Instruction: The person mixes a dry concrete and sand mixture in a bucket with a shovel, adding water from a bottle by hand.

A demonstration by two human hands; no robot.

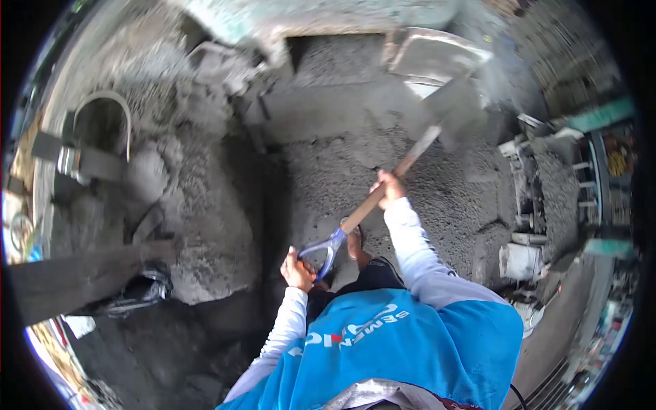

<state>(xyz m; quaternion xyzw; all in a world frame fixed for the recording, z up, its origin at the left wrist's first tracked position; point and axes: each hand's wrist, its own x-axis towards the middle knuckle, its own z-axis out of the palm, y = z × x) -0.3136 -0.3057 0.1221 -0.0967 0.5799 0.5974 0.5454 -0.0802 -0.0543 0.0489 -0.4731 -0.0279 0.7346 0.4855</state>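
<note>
A shovel with a wooden shaft [365,207] and a blue D-shaped handle [331,250] slants from the lower middle to the upper right. My left hand [298,271] is closed on the blue handle. Farther along, my right hand [389,189] wraps round the shaft. The grey shovel blade [454,109] is blurred and lies over the far edge of the grey gravelly material [437,205]. Whether the blade carries anything is unclear.
A low grey ledge [321,113] runs across the back, with a framed opening [338,58] beyond. At left are a dark beam [82,270] and a curved hose [128,113]. A white container [521,262] stands right. My foot [354,242] is under the shaft.
</note>
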